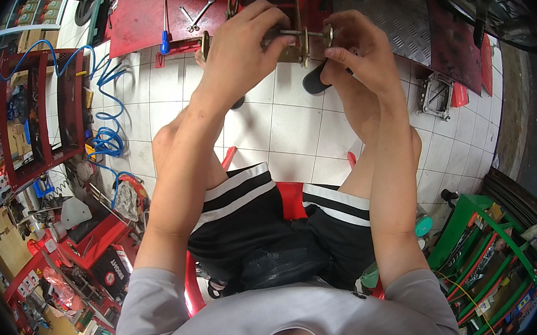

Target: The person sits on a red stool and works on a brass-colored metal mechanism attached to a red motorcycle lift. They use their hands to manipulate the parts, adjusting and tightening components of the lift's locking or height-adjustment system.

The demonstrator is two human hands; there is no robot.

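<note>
Presently pinches the left end of a thin metal rod (pixel 297 33) in the left hand (pixel 248 41), fingers curled over, exact contact partly hidden; curls thumb and fingers of the right hand (pixel 367 51) around the round metal end piece (pixel 330 36) opposite, seemingly pinching its rim; holds the rod roughly level across the brassy upright plate (pixel 305 53), at the near edge of the red counter (pixel 134 19); cannot tell whether through a hole or merely alongside; could drop the end piece onto the tiled floor (pixel 295 125) through a loosened right-hand pinch; could bind the rod against the plate by tilting it; could knock the blue-handled screwdriver (pixel 164 44) off the counter with a careless sweep of the left forearm (pixel 186 153); shows bold white lettering and a small round emblem on a dark box (pixel 107 267), lower left; shows stickers on the red panel (pixel 30 281) beyond, too small to read.
</note>
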